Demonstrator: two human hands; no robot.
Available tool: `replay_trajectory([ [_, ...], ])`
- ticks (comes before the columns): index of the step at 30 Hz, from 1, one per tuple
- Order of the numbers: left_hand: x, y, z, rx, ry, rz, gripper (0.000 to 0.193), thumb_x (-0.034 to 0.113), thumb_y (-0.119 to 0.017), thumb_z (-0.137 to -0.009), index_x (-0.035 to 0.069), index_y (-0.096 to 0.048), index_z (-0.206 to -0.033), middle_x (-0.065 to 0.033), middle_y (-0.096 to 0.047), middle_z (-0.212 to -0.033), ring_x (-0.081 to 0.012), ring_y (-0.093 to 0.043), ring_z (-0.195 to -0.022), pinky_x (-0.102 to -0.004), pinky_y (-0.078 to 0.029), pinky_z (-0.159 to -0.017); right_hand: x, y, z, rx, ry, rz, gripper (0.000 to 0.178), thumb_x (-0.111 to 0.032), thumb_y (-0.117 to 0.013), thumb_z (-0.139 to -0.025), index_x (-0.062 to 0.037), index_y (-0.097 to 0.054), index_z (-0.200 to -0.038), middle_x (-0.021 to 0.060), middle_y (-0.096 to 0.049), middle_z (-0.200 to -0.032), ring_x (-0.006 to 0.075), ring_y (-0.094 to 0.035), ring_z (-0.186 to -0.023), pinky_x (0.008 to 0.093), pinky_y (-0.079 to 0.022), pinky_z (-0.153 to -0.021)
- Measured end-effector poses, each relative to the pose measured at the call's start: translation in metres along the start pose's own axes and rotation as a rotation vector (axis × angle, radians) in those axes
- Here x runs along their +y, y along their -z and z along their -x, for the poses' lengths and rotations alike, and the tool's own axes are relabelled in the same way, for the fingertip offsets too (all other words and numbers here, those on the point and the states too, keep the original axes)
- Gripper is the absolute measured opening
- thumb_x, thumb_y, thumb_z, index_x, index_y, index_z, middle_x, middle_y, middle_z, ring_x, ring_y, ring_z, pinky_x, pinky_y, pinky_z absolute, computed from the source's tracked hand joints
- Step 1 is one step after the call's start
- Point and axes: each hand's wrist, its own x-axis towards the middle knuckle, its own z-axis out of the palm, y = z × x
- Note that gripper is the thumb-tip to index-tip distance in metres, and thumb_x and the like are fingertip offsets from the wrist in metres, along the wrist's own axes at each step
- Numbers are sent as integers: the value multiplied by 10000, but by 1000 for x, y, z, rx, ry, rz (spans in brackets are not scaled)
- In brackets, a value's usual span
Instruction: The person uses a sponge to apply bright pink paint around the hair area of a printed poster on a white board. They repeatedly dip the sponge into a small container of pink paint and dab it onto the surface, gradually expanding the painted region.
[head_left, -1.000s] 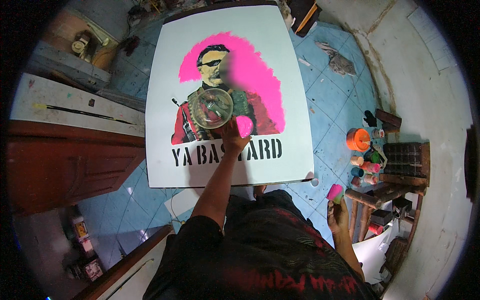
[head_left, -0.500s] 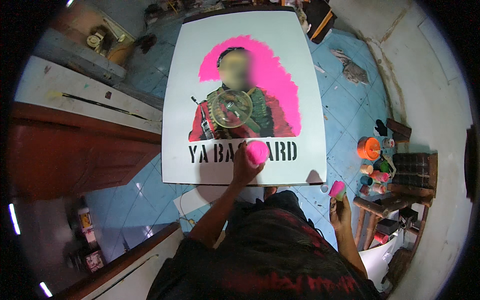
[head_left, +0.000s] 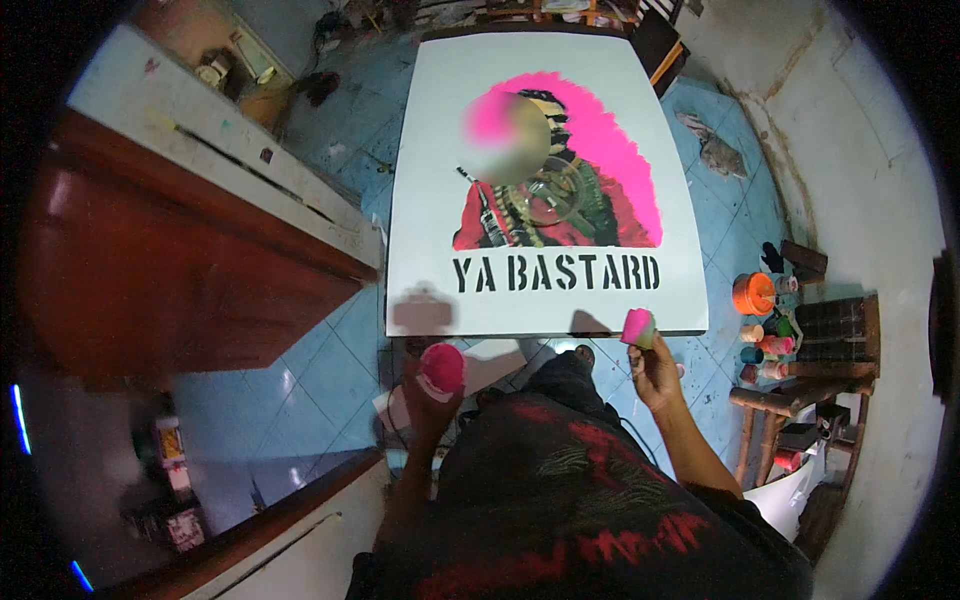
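Observation:
My left hand is wrapped round a small tub of pink paint, held just off the near left edge of the painting. In my right hand I pinch a sponge that is bright pink on one side and greenish on the other, close to the near right edge. Before me lies the large white painting, with a stencilled figure in red and dark green, a pink background partly filled in, and black lettering below. A clear round disc, perhaps a lid, rests on the figure's chest.
On the right stand an orange bucket, several paint pots and a wooden rack. A rag lies on the blue tiled floor. A reddish-brown panel with a white edge stands at the left.
My left hand has drawn the tub back from over the lettering, toward me and leftward. My right hand has brought the sponge up and in to the painting's near edge. The view has shifted.

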Motion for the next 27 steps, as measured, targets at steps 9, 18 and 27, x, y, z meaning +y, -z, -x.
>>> replay_trajectory([
  [9,-83,74,12,123,270,106,1162,348,-875,-664,-17,-177,-1519,-257,-420,-1396,-404,-439,-1297,-503,-368,-1088,72,-53,17,144,-64,-62,315,-210,-641,-969,5,-557,-1182,138,-635,-1036,211,-674,-829,246,-625,-726],
  [18,-104,106,-13,228,272,-75,1128,239,-869,-672,6,-159,-1516,-223,-458,-1315,-386,-471,-1238,-522,-385,-1051,104,-76,-35,262,-188,26,377,-208,-623,-979,-36,-520,-1298,85,-632,-1053,156,-654,-770,190,-590,-592],
  [27,-146,156,-123,147,122,-4,1072,229,-850,-713,-18,-173,-1507,-210,-453,-1320,-368,-472,-1235,-497,-367,-1063,160,-129,-61,217,-51,8,393,-245,-607,-987,-60,-509,-1320,84,-635,-1081,168,-684,-808,197,-598,-577],
])
